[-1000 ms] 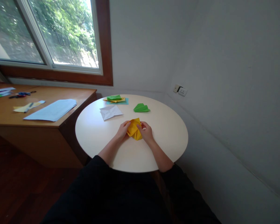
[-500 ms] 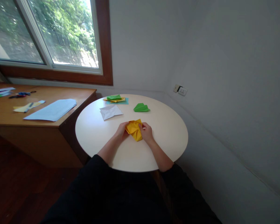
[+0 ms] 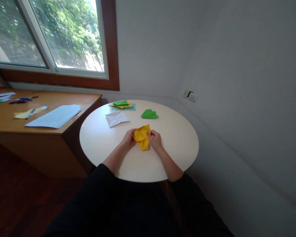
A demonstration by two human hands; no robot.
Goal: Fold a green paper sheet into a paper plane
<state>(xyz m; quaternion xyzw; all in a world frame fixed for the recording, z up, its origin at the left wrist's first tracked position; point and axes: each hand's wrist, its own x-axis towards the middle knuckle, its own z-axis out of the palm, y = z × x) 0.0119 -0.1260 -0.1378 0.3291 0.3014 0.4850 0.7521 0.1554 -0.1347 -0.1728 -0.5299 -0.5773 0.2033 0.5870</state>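
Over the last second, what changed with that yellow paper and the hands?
The yellow paper opened out wider between the hands, its far corner lifting. The left hand and right hand kept their hold, barely shifting. The white sheet, green fold and round table stayed as they were.

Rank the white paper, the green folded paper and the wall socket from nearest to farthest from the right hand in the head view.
From the right hand:
1. Green folded paper, just beyond the hand on the round table.
2. White paper, beyond and to the left, across the yellow paper.
3. Wall socket, off the table, on the wall to the right.
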